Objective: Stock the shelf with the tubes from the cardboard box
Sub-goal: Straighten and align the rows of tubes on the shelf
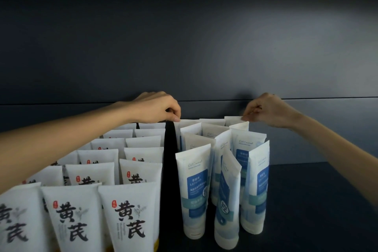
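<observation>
Both the left hand (159, 108) and the right hand (270, 109) pinched crimped tops of blue-labelled tubes (233, 120) at the back edge of the shelf (306, 200), seemingly to set them upright in rows. No cardboard box showed.

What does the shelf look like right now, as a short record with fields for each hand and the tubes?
left hand: pinches top of rear tube beside the gap
right hand: pinches top of rear right tube
black-lettered tubes: tidy upright rows, left side
blue-labelled tubes: upright, unevenly turned, right side
shelf: dark
</observation>
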Action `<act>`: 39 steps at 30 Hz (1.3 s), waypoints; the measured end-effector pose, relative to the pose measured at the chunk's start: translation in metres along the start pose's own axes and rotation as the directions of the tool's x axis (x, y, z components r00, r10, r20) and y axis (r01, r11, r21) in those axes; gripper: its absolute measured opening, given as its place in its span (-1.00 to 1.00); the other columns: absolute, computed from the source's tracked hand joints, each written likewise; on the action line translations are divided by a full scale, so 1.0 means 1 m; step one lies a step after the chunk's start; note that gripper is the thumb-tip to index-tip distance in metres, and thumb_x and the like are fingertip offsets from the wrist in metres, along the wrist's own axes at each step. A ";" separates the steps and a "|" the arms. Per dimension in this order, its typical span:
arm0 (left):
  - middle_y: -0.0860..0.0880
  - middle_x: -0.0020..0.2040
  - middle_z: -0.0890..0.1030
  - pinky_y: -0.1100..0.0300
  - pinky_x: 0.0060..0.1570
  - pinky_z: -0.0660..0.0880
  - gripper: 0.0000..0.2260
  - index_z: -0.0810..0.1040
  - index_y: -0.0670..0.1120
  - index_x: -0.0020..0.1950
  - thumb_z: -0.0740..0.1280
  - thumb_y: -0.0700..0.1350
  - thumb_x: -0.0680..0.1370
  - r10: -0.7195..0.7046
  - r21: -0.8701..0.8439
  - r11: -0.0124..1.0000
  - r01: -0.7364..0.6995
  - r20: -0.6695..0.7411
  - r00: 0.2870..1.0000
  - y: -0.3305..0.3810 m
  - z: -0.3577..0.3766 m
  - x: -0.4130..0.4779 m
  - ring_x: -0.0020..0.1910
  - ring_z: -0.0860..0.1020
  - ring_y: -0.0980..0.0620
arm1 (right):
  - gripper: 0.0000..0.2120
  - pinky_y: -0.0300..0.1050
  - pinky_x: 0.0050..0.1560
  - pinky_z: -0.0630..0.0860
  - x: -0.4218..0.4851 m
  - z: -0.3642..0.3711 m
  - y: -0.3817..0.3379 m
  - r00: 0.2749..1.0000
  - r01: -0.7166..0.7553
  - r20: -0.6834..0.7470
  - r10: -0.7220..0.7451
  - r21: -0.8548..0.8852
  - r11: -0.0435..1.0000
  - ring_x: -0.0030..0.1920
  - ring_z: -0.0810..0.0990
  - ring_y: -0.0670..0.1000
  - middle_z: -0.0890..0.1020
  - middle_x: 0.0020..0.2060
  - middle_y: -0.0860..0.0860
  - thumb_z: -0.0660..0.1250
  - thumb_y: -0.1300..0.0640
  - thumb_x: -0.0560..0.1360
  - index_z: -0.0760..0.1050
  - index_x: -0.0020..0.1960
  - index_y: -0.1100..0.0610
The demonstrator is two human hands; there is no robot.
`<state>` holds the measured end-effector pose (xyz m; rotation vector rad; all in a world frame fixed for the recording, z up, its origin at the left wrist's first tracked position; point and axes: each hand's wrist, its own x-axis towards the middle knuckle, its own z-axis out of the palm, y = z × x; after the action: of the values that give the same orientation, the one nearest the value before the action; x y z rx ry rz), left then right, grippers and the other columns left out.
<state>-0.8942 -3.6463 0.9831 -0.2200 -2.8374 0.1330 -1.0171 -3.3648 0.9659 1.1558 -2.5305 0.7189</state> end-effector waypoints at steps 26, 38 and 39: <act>0.21 -0.22 0.59 0.23 -0.31 0.30 -0.77 0.64 0.12 -0.19 0.33 0.23 0.45 0.020 -0.112 0.993 -0.033 -0.112 0.994 0.013 -0.015 0.000 -0.18 0.52 0.24 | -0.92 -0.43 -0.38 0.31 0.003 -0.020 -0.011 0.996 0.000 0.089 0.003 -0.030 1.000 -0.38 0.41 -0.11 0.50 -0.46 -0.13 0.44 0.11 0.44 0.62 -0.21 0.08; 0.21 -0.30 0.60 0.27 -0.35 0.31 -0.76 0.53 0.19 -0.41 0.38 0.22 0.43 0.058 -0.074 0.996 -0.047 0.154 0.986 0.036 -0.015 0.002 -0.33 0.49 0.27 | -0.89 -0.43 -0.11 0.46 0.002 -0.013 -0.070 0.904 0.050 0.424 -0.050 0.012 0.999 -0.22 0.57 -0.30 0.67 -0.20 -0.20 0.41 0.02 0.46 0.67 -0.15 0.03; 0.20 -0.30 0.60 0.25 -0.34 0.31 -0.76 0.53 0.19 -0.41 0.39 0.21 0.43 0.055 -0.074 0.996 -0.044 0.152 0.987 0.035 -0.016 0.002 -0.34 0.48 0.29 | -0.91 -0.46 -0.14 0.45 0.004 -0.012 -0.071 0.904 0.050 0.426 -0.045 -0.001 0.999 -0.23 0.57 -0.32 0.67 -0.20 -0.22 0.42 0.04 0.46 0.67 -0.14 0.03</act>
<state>-0.8867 -3.6106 0.9946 -0.3082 -2.9941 0.0635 -0.9657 -3.4008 1.0007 1.5053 -2.8344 0.4769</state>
